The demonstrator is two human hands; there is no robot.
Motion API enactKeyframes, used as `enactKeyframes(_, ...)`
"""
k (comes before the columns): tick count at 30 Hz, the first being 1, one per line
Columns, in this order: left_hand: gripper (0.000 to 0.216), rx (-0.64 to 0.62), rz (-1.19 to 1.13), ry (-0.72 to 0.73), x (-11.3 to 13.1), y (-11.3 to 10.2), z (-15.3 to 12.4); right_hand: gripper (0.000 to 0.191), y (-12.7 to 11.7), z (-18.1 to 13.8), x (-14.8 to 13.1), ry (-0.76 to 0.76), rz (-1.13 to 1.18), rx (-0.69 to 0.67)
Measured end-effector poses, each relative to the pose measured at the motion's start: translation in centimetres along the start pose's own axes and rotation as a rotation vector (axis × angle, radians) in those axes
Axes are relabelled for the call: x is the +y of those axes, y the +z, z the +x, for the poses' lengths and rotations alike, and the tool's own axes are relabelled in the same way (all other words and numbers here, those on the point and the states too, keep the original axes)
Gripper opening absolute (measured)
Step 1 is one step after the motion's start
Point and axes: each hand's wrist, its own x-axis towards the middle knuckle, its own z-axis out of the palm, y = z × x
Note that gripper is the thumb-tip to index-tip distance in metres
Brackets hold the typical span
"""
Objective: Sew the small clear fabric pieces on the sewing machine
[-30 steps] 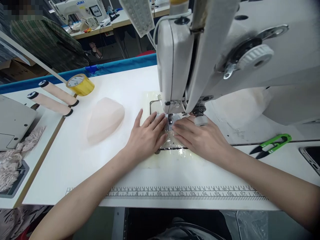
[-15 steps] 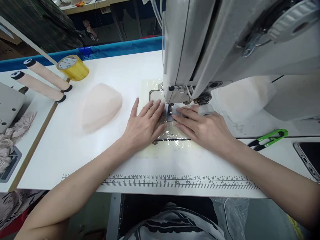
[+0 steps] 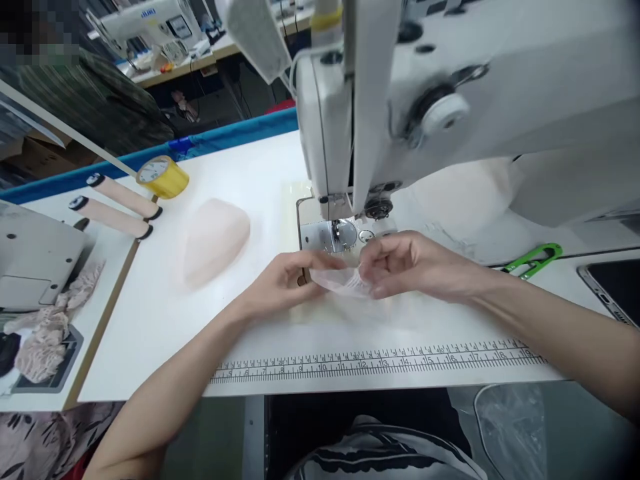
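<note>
A small piece of sheer white fabric [image 3: 343, 281] is stretched between my two hands, in front of the sewing machine's needle area. My left hand [image 3: 287, 280] pinches its left end between thumb and fingers. At the right end, my right hand [image 3: 400, 267] grips it with curled fingers. Just behind the fabric are the presser foot [image 3: 336, 231] and the shiny metal needle plate [image 3: 315, 237] of the sewing machine [image 3: 330, 133]. Nothing lies under the presser foot that I can make out.
Pale sheer fabric pieces [image 3: 217, 240] lie on the white table to the left, with more fabric [image 3: 465, 197] under the machine arm. Yellow tape [image 3: 163, 177] and two thread cones [image 3: 110, 217] stand at left. Green thread snips [image 3: 537, 260] and a phone [image 3: 613, 283] lie at right.
Both hands have come away from the presser foot toward me, lifting the sheer fabric off the machine bed. They were flat beside the needle and are now pinching. The view has shifted.
</note>
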Motion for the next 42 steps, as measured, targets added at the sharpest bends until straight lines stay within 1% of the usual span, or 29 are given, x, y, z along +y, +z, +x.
enactKeyframes(1, 0.023, -0.004, -0.124, -0.079, 0.2, -0.4, -0.3, 0.031, 0.0, 0.1, 0.1, 0.007, 0.04, 0.011)
enactKeyframes(3, 0.027, 0.018, -0.261, -0.183, 0.7, -1.3, -0.7, 0.042, 0.3, 0.3, 0.4, 0.021, 0.071, -0.019)
enactKeyframes(4, 0.029, 0.032, -0.284, -0.213, 1.0, -1.7, -0.9, 0.043, 0.4, 0.4, 0.5, 0.032, 0.069, -0.051)
enactKeyframes(5, 0.029, 0.044, -0.28, -0.241, 1.4, -2.0, -1.0, 0.038, 0.6, 0.5, 0.6, 0.042, 0.06, -0.086)
enactKeyframes(7, 0.029, 0.06, -0.214, -0.287, 2.2, -2.8, -1.1, 0.022, 1.1, 0.7, 0.4, 0.057, 0.023, -0.137)
enactKeyframes(9, 0.027, 0.07, -0.106, -0.311, 3.3, -3.5, -1.3, 0.008, 1.5, 0.9, 0.2, 0.053, -0.023, -0.126)
enactKeyframes(13, 0.022, 0.145, 0.096, -0.299, 6.0, -4.7, -2.7, 0.013, 2.5, 1.6, -0.2, 0.052, -0.119, -0.041)
enactKeyframes(15, 0.018, 0.187, 0.209, -0.285, 7.7, -4.6, -4.2, 0.018, 3.1, 2.3, -0.2, 0.079, -0.097, -0.027)
enactKeyframes(16, 0.015, 0.174, 0.26, -0.278, 8.5, -4.3, -5.1, 0.021, 3.4, 2.6, -0.2, 0.091, -0.053, -0.023)
enactKeyframes(17, 0.012, 0.114, 0.295, -0.277, 9.4, -3.8, -6.0, 0.023, 3.7, 3.1, -0.1, 0.102, 0.008, -0.026)
enactKeyframes(18, 0.01, -0.003, 0.297, -0.279, 10.1, -3.3, -6.8, 0.026, 4.1, 3.5, -0.1, 0.107, 0.076, -0.035)
enactKeyframes(20, 0.021, -0.332, 0.205, -0.276, 10.9, -2.4, -8.3, 0.032, 4.7, 4.2, -0.1, 0.111, 0.2, -0.067)
enactKeyframes(21, 0.024, -0.425, 0.149, -0.274, 10.9, -2.2, -8.8, 0.037, 5.0, 4.6, -0.1, 0.114, 0.247, -0.084)
enactKeyframes(22, 0.025, -0.422, 0.11, -0.277, 10.7, -2.1, -9.0, 0.041, 5.3, 4.9, -0.2, 0.119, 0.281, -0.095)
enactKeyframes(23, 0.022, -0.303, 0.102, -0.278, 10.1, -2.2, -9.1, 0.045, 5.7, 5.1, -0.4, 0.123, 0.3, -0.102)
enactKeyframes(25, 0.022, 0.132, 0.159, -0.267, 8.1, -2.9, -8.6, 0.048, 6.2, 5.6, -0.7, 0.127, 0.3, -0.107)
enactKeyframes(26, 0.03, 0.326, 0.186, -0.242, 6.9, -3.4, -8.2, 0.047, 6.5, 5.8, -0.9, 0.125, 0.288, -0.107)
enactKeyframes(27, 0.047, 0.392, 0.183, -0.227, 5.6, -4.1, -7.7, 0.044, 6.7, 6.0, -1.1, 0.125, 0.273, -0.105)
enactKeyframes(28, 0.062, 0.336, 0.121, -0.243, 4.3, -4.7, -7.3, 0.04, 6.9, 6.2, -1.3, 0.124, 0.255, -0.099)
enactKeyframes(29, 0.069, 0.242, 0.012, -0.285, 3.2, -5.3, -7.0, 0.035, 7.1, 6.3, -1.5, 0.12, 0.234, -0.091)
enactKeyframes(30, 0.066, 0.143, -0.102, -0.346, 2.3, -5.9, -6.9, 0.03, 7.2, 6.5, -1.7, 0.114, 0.214, -0.089)
enactKeyframes(31, 0.057, 0.062, -0.2, -0.411, 1.6, -6.4, -7.1, 0.026, 7.3, 6.6, -1.8, 0.103, 0.196, -0.089)
enactKeyframes(32, 0.044, 0.021, -0.278, -0.467, 1.0, -6.9, -7.5, 0.023, 7.4, 6.7, -1.9, 0.089, 0.181, -0.088)
enactKeyframes(33, 0.032, 0.019, -0.33, -0.509, 0.7, -7.3, -8.1, 0.021, 7.6, 6.9, -1.9, 0.071, 0.168, -0.084)
enactKeyframes(34, 0.026, 0.051, -0.361, -0.53, 0.5, -7.8, -8.8, 0.02, 7.7, 7.2, -1.9, 0.047, 0.161, -0.074)
enactKeyframes(35, 0.026, 0.121, -0.376, -0.528, 0.4, -8.3, -9.5, 0.019, 7.9, 7.6, -1.8, 0.016, 0.157, -0.06)
enactKeyframes(38, 0.034, 0.426, -0.321, -0.46, 0.3, -10.7, -10.9, 0.02, 8.6, 9.7, -1.6, -0.125, 0.126, 0.001)
enactKeyframes(40, 0.036, 0.594, -0.233, -0.423, -0.2, -13.0, -10.6, 0.025, 9.1, 12.0, -1.5, -0.228, 0.055, 0.041)
enactKeyframes(42, 0.036, 0.679, -0.143, -0.416, -1.4, -15.5, -9.4, 0.035, 9.5, 14.6, -1.4, -0.3, -0.036, 0.083)
